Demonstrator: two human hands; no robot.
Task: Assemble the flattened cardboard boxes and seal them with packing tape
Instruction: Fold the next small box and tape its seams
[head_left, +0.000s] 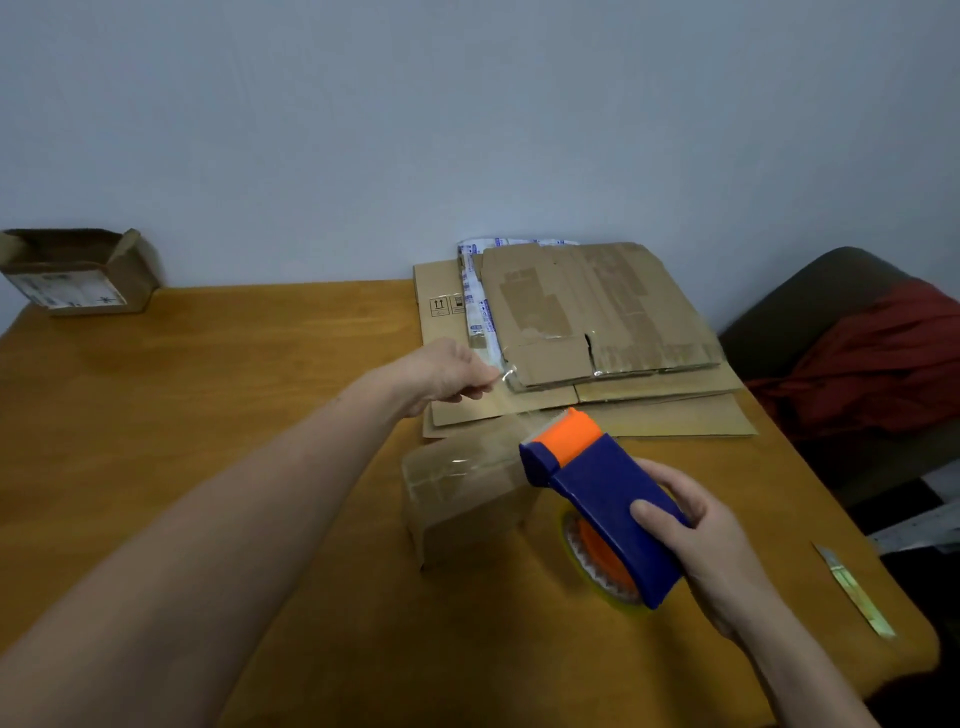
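Right hand (711, 540) grips the tape dispenser (602, 499) just right of the small box (467, 499); left hand (447, 374) pinches the clear tape (511, 410) beyond that box.

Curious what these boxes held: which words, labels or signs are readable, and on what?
No words are legible.
Boxed pair of upward arrows, no words: flattened brown cardboard box.
Blue print on crinkled white sheet: too blurred to read.
White label on open brown cardboard box: too blurred to read.
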